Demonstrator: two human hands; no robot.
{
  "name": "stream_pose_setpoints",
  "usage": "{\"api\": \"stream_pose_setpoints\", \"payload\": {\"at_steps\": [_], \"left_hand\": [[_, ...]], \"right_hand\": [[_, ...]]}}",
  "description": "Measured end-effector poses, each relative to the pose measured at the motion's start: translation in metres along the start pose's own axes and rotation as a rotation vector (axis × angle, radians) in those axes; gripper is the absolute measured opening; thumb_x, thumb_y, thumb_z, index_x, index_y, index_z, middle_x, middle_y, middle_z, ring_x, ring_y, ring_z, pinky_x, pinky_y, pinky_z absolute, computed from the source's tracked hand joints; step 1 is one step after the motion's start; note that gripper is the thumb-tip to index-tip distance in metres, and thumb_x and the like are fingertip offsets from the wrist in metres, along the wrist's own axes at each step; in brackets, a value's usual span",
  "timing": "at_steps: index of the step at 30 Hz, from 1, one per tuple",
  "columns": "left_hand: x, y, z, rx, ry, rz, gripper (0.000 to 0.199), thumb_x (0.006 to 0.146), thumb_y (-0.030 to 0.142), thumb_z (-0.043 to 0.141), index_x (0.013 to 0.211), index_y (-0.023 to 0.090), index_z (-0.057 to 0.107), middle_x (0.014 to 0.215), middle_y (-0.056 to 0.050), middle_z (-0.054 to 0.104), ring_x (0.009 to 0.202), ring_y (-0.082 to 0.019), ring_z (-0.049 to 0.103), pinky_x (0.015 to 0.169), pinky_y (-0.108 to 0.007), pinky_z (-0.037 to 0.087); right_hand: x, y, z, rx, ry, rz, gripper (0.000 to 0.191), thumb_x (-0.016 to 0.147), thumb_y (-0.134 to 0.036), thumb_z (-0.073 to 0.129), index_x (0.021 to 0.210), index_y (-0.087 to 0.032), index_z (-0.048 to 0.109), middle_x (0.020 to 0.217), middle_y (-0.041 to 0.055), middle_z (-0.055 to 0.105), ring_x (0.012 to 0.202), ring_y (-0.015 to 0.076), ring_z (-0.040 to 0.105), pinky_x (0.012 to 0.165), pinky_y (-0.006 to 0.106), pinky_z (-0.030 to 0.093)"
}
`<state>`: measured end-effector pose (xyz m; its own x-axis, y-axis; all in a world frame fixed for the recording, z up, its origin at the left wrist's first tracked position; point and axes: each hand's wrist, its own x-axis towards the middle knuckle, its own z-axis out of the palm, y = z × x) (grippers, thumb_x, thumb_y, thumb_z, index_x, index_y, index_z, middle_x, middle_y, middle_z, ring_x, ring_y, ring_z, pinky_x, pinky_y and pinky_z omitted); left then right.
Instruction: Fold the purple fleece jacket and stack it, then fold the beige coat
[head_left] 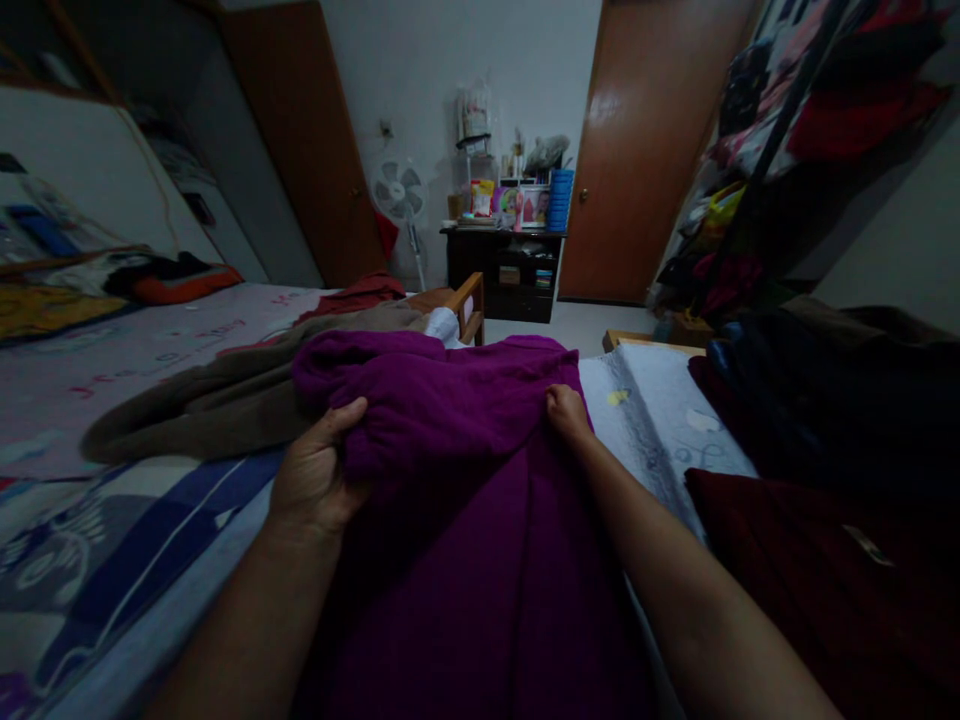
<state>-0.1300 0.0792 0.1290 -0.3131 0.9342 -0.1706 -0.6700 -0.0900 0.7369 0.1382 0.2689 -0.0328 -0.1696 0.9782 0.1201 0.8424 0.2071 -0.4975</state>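
A purple garment lies spread lengthwise in front of me, with its far part folded over in loose creases. My left hand is closed on the folded part at its left edge, thumb on top and the other fingers underneath the cloth. At the upper right edge, my right hand pinches the cloth. Just beyond my left hand lies a grey-brown garment, partly covered by the purple cloth. What kind of garment the purple one is, I cannot tell.
Dark folded clothes and a dark red garment lie at the right. A patterned blue blanket is at the left. Farther off stand a wooden bed post, a fan and a dark cabinet. Clothes hang at the upper right.
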Motion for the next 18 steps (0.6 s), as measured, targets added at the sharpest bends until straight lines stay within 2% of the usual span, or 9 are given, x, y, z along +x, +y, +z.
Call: {"api": "stream_pose_setpoints", "payload": {"at_steps": [4,8,11,14,16,18], "left_hand": [[0.001,-0.008,0.004,0.017,-0.049,0.008,0.046,0.077,0.01,0.058,0.122,0.015,0.062,0.106,-0.009,0.073,0.097,-0.024,0.07,0.088,-0.038,0.058],[-0.007,-0.024,0.002,0.101,-0.228,-0.034,0.049,0.068,0.016,0.07,0.117,0.02,0.063,0.099,-0.006,0.074,0.089,-0.025,0.071,0.083,-0.036,0.059],[-0.021,-0.041,0.0,0.258,-0.47,-0.2,0.05,0.062,0.018,0.077,0.11,0.023,0.064,0.094,-0.003,0.072,0.078,-0.021,0.07,0.072,-0.03,0.057],[-0.04,-0.062,0.001,0.552,-0.794,-0.385,0.041,0.067,0.021,0.076,0.106,0.023,0.065,0.085,0.0,0.069,0.068,-0.014,0.064,0.061,-0.021,0.049],[-0.052,-0.078,0.003,0.789,-1.006,-0.396,0.039,0.07,0.019,0.072,0.109,0.022,0.065,0.084,0.001,0.067,0.068,-0.012,0.06,0.06,-0.019,0.045],[-0.063,-0.093,0.006,0.993,-1.165,-0.31,0.045,0.069,0.017,0.069,0.114,0.023,0.065,0.092,0.0,0.068,0.076,-0.014,0.061,0.066,-0.022,0.046]], "right_hand": [[0.008,0.016,-0.002,0.165,-0.048,-0.003,0.029,0.086,-0.019,0.044,0.094,-0.019,0.072,0.096,0.0078,0.072,0.092,0.0207,0.062,0.082,0.027,0.043],[0.009,0.023,-0.006,0.328,-0.159,-0.027,0.019,0.079,-0.021,0.053,0.078,-0.018,0.072,0.081,0.0028,0.072,0.076,0.0173,0.061,0.074,0.025,0.044],[0.005,0.026,-0.017,0.432,-0.179,0.0,0.023,0.081,-0.033,0.056,0.077,-0.017,0.071,0.072,0.0011,0.069,0.068,0.0169,0.059,0.068,0.026,0.045],[-0.002,0.025,-0.027,0.531,-0.156,0.048,0.036,0.086,-0.047,0.05,0.082,-0.017,0.07,0.07,0.0029,0.068,0.067,0.0186,0.059,0.066,0.029,0.046],[-0.008,0.022,-0.031,0.687,-0.133,0.131,0.044,0.087,-0.055,0.046,0.084,-0.017,0.069,0.07,0.0047,0.069,0.068,0.0198,0.06,0.065,0.03,0.047],[-0.012,0.019,-0.031,0.865,-0.095,0.22,0.049,0.087,-0.06,0.044,0.085,-0.017,0.068,0.071,0.0059,0.068,0.067,0.0201,0.061,0.064,0.031,0.047]]}}
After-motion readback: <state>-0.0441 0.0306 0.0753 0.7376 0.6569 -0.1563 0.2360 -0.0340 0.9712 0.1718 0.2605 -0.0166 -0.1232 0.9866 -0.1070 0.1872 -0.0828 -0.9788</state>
